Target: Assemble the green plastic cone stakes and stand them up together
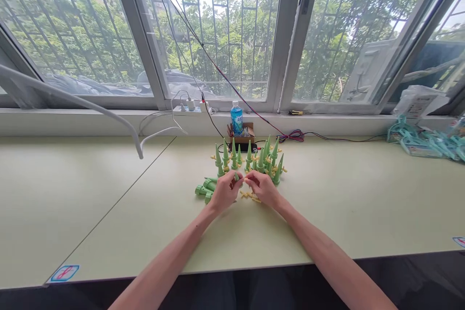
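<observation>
Closed around a green plastic spike is my left hand; the fingers cover most of the spike. My right hand pinches a small yellow plug close beside it. Whether the two parts touch, I cannot tell. Under my hands, several loose yellow plugs lie on the table. Left of my left hand, several green spikes lie on their sides. Behind both hands, green spikes stand upright in two clusters, a left cluster and a right cluster, many with yellow plugs sticking out sideways.
A small cardboard box and a blue-labelled bottle are at the back by the sill. Dark cables run along the table's rear edge. A white curved tube reaches in from the left. Teal packaged items lie far right.
</observation>
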